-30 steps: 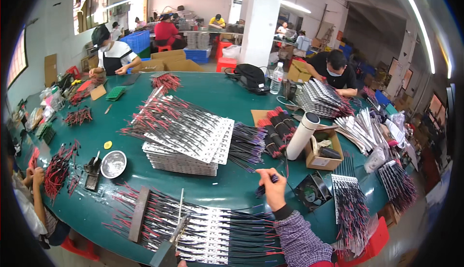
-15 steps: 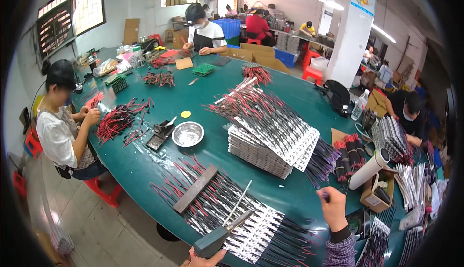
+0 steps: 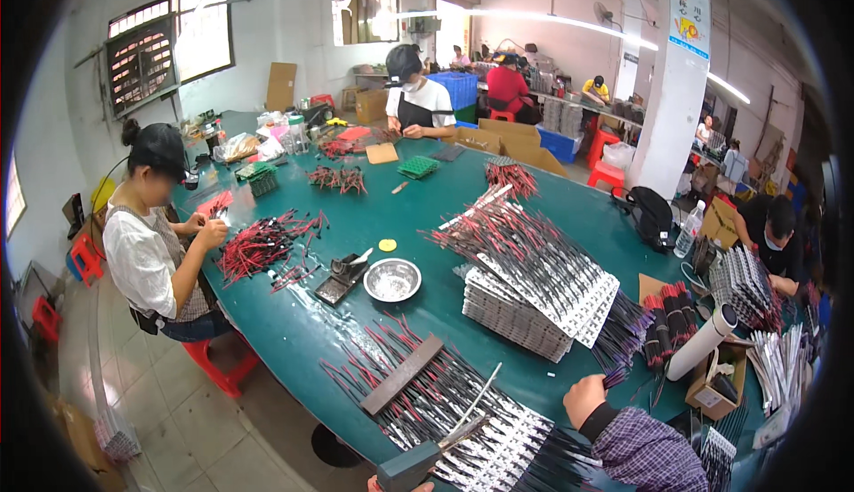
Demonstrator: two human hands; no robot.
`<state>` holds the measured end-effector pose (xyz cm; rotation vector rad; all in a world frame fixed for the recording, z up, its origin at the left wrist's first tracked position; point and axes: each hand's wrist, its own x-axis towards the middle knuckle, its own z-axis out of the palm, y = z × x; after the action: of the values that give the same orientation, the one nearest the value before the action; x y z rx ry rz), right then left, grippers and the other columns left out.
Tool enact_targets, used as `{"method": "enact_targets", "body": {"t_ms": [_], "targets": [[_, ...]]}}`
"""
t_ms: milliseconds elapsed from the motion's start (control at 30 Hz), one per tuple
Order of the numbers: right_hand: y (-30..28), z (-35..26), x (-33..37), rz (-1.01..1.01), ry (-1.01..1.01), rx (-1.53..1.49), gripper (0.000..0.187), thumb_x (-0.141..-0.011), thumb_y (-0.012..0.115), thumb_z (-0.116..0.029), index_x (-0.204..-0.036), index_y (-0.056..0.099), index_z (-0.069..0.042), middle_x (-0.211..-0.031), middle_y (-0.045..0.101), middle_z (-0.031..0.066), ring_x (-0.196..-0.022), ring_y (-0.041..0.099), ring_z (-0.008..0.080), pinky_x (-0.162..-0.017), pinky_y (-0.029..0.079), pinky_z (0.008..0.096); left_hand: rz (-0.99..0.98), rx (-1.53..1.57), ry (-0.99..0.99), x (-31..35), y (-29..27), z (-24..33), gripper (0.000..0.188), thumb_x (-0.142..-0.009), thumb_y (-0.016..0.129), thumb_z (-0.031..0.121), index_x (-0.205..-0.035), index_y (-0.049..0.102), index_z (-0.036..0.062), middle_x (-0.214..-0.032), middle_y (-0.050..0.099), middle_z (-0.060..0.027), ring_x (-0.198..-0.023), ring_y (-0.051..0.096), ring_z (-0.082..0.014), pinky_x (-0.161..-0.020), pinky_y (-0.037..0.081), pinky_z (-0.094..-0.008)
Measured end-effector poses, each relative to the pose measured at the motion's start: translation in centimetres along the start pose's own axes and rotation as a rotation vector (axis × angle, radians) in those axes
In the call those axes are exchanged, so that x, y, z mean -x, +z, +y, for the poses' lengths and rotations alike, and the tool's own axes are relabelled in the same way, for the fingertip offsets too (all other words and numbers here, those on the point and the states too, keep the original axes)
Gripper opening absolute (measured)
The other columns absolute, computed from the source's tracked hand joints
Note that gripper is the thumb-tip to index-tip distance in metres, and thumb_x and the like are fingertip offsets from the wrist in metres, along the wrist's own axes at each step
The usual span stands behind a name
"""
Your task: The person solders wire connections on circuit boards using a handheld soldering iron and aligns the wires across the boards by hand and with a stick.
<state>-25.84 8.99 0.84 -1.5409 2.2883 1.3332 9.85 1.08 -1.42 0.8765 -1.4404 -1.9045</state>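
My left hand (image 3: 402, 486), mostly cut off by the lower edge, grips a dark green boxy tool (image 3: 408, 467) with a tapered nose. A thin whitish stick (image 3: 479, 396) shows beside that nose. Under the tool lies a white perforated sheet (image 3: 498, 456) threaded with rows of black and red wires, a brown bar (image 3: 402, 375) resting across them. To the right, my right hand (image 3: 584, 399) has curled fingers at the purple-tipped wires (image 3: 623, 341); what they pinch is hidden. Those wires stick out of a loaded sheet (image 3: 569, 301) lying tilted on a stack of white sheets (image 3: 511, 314).
A metal bowl (image 3: 392, 280) and a small black tray (image 3: 342, 280) stand left of the stack. A white flask (image 3: 703, 342) leans by a cardboard box (image 3: 719, 390) on the right. Co-workers sit at the left (image 3: 156, 243), far side (image 3: 418, 105) and right (image 3: 772, 234).
The view has swung, so the table and people appear farther right and lower. My right hand has moved left along the table, its sleeve showing more. My left hand still holds the tool.
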Motion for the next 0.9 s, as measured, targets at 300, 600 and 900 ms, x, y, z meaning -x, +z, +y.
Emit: {"method": "enact_targets", "body": {"t_ms": [300, 600, 900], "targets": [[-10.0, 1.2, 8.6, 0.976, 0.254, -0.384, 0.007, -0.076, 0.061, -0.008, -0.08, 0.056, -0.006, -0.087, 0.047, 0.0073, -0.081, 0.052, 0.0211, -0.062, 0.041, 0.0336, -0.016, -0.168, 0.074, -3.3, -1.6, 2.0, 0.021, -0.088, 0.073, 0.002, -0.105, 0.064, -0.0045, -0.083, 0.067, -0.0045, -0.068, 0.062, -0.0112, -0.062, 0.052, -0.0264], [-1.4, -6.9, 8.2, 0.835, 0.131, -0.924, 0.022, -0.074, 0.065, -0.002, -0.095, 0.066, 0.001, -0.09, 0.05, 0.0094, -0.082, 0.059, 0.024, -0.065, 0.053, 0.0349, -0.223, -0.134, -0.098, -3.3, -1.1, 2.8, 0.036, -0.082, 0.071, -0.005, -0.117, 0.062, -0.0052, -0.095, 0.067, -0.0107, -0.065, 0.062, -0.0138, -0.059, 0.051, -0.0282], [1.3, -10.3, 8.5, 0.924, 0.119, -1.069, 0.04, -0.073, 0.065, 0.002, -0.113, 0.068, 0.001, -0.09, 0.057, 0.0065, -0.082, 0.057, 0.0228, -0.065, 0.044, 0.0354, -0.31, -0.396, -0.035, -3.3, -0.3, 2.8, 0.033, -0.074, 0.078, -0.001, -0.105, 0.069, -0.0077, -0.088, 0.069, -0.0124, -0.066, 0.065, -0.0149, -0.059, 0.051, -0.0262]]}}
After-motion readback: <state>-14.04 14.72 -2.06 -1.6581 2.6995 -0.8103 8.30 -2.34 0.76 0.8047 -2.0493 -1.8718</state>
